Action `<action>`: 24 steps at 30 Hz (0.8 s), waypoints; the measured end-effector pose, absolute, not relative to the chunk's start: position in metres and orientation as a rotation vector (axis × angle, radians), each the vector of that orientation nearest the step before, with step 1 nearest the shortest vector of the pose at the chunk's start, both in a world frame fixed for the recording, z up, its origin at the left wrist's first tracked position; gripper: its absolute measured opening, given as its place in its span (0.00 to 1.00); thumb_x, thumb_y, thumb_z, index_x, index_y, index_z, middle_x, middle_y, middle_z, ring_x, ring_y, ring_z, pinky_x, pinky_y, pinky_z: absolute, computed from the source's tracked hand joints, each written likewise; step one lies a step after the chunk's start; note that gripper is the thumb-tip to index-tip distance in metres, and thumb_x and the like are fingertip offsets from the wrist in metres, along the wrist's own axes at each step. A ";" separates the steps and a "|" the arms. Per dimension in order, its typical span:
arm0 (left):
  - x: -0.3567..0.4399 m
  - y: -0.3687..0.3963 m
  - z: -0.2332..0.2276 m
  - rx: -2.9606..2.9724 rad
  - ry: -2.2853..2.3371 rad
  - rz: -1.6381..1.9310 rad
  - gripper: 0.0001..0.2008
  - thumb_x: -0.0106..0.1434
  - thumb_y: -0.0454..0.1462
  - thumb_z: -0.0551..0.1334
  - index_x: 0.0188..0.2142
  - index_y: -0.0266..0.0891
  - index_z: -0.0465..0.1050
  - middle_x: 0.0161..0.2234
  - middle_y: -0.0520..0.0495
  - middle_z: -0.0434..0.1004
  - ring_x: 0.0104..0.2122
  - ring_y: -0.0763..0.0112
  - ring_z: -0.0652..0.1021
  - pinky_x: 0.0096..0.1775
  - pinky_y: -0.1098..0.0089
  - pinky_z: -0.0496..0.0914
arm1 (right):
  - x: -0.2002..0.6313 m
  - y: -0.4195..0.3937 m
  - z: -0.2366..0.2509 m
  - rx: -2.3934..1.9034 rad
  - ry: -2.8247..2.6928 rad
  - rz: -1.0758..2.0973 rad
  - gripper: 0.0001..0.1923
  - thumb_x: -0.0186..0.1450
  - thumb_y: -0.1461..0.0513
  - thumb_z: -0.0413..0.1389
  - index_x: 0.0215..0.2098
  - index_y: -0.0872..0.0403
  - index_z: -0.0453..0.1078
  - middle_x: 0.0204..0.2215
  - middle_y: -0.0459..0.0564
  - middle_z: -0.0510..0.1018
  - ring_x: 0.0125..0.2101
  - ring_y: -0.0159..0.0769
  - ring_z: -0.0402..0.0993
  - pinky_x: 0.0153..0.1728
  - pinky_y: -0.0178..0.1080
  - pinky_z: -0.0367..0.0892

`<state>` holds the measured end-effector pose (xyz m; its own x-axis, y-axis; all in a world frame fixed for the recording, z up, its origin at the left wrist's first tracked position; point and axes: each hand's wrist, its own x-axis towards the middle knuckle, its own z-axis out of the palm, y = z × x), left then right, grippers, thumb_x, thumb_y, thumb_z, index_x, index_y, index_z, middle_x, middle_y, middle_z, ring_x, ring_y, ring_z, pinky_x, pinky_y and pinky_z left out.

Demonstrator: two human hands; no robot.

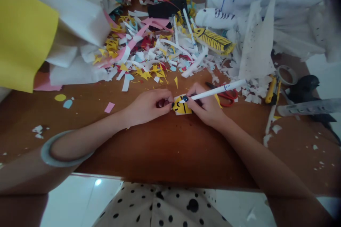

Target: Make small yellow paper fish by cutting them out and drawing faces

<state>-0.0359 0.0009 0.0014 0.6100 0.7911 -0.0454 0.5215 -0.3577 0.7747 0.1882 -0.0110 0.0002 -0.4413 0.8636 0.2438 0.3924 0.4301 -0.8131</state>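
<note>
Small yellow paper piece (181, 108) lies mid-table, toward near edge, flat between both hands. Left hand (149, 105) pins its left edge, fingertips closed down on it. Right hand (206, 108) pinches white marker (215, 91), fingers tight round barrel; tip touches paper's top, barrel slanting up toward far right corner. Red-handled scissors (226, 95) just behind right hand.

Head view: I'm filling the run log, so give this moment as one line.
left hand: pins small yellow paper piece | right hand: holds white marker pen, tip on piece | surface: brown wooden table
</note>
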 end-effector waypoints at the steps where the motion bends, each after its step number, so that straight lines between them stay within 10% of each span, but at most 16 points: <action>1: -0.036 0.001 0.002 2.044 1.033 0.432 0.05 0.62 0.36 0.56 0.30 0.39 0.68 0.27 0.54 0.67 0.27 0.76 0.67 0.31 0.74 0.60 | 0.189 -0.011 0.000 -1.058 -1.999 0.919 0.05 0.67 0.63 0.53 0.33 0.51 0.61 0.24 0.41 0.65 0.24 0.29 0.59 0.26 0.34 0.56; 24: -0.034 0.001 0.003 2.058 1.030 0.419 0.06 0.62 0.37 0.56 0.30 0.39 0.69 0.27 0.54 0.68 0.27 0.76 0.68 0.31 0.74 0.60 | 0.192 -0.011 0.000 -1.043 -1.989 1.038 0.05 0.67 0.62 0.53 0.33 0.51 0.62 0.24 0.41 0.64 0.23 0.28 0.59 0.25 0.34 0.56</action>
<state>-0.0339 0.0006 0.0025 0.6168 0.7856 -0.0498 0.5282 -0.3661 0.7662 0.1919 -0.0106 -0.0004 -0.4683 0.8647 0.1819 0.3454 0.3686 -0.8630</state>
